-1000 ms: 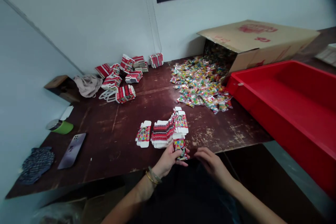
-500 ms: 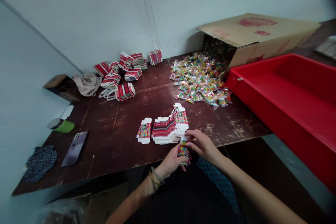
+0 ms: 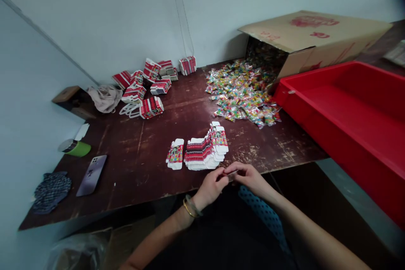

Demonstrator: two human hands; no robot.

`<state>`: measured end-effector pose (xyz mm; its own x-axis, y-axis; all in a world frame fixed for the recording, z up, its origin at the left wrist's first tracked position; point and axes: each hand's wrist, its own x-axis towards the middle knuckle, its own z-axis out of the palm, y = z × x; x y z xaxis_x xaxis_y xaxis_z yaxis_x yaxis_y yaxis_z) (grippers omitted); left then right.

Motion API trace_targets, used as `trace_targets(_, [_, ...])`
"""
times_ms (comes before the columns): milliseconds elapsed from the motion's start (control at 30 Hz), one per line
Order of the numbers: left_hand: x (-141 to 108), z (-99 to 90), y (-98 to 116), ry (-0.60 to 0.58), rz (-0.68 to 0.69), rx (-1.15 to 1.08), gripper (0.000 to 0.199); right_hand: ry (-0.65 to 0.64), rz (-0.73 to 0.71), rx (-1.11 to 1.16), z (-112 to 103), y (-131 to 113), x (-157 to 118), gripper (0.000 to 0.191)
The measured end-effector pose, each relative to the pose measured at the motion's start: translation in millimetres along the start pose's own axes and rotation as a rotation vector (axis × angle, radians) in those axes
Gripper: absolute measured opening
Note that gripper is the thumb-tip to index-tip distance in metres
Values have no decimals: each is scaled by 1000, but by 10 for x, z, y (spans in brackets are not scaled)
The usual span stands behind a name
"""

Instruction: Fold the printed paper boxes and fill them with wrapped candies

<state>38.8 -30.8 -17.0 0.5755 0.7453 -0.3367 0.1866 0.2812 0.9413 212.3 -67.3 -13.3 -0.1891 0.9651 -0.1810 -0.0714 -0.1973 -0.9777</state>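
Between my two hands, at the table's front edge, is a small carton (image 3: pixel 232 176), seen edge-on and mostly hidden by fingers. My left hand (image 3: pixel 211 185) pinches its left end; my right hand (image 3: pixel 248 178) has its fingers closed round the right end. Just beyond them lies a fanned row of flat red and white cartons (image 3: pixel 204 152), with a smaller stack of cartons (image 3: pixel 175 154) to its left. Farther back, a heap of small candy packets (image 3: pixel 242 93) spreads out in clear wrappers.
A cardboard box (image 3: pixel 316 33) opens toward the candy heap. A red tray (image 3: pixel 341 118) fills the right side. Bundled cartons (image 3: pixel 152 107) and a cloth (image 3: pixel 105 98) lie at the back left; a phone (image 3: pixel 91 175), green cup (image 3: pixel 79 148) and checked cloth (image 3: pixel 52 193) at the left.
The carton has turned from showing its printed face with a candy packet at its top to edge-on. The packet no longer shows, and both hands now close on the carton's ends.
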Motion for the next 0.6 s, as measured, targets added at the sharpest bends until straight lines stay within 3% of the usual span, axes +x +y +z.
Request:
trace_targets(133, [32, -22, 15, -10, -51, -113, 42, -16, -245, -317, -31, -177, -14, 28])
trace_targets(300, [27, -122, 73, -219, 43, -116, 45, 16, -150, -271, -124, -133, 39, 25])
trace_targets(400, [10, -171, 58, -248, 11, -145, 50, 71, -292, -393, -70, 20, 35, 27])
trace_targets(500, [-3, -108, 2, -270, -82, -238, 55, 110, -427, -526, -12, 122, -12, 32])
trace_targets(600, [-22, 36, -7, -319, -129, -262, 55, 83, -348, -541, -202, 53, -165, 31])
